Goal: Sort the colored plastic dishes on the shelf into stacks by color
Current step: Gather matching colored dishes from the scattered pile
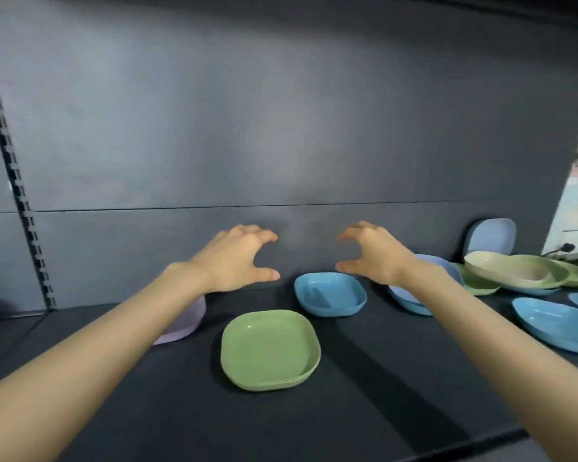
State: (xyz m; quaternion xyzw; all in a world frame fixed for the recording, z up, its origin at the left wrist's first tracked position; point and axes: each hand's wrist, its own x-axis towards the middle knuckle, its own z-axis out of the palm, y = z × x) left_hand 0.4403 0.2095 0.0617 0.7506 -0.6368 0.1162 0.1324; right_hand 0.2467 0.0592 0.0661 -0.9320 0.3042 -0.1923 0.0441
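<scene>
Now left hand (234, 258), right hand (374, 255) hover, grips wide, empty, near one green stack (269, 350), one blue dish (330, 295)

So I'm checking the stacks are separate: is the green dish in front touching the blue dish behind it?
Apart. The head view shows a narrow strip of dark shelf between the green dish and the blue dish.

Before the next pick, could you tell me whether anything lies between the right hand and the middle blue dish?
Nothing visible does. The right hand hovers open just above the blue dish, which sits alone on the shelf. The green stack lies nearer the camera, clear of the path.
</scene>
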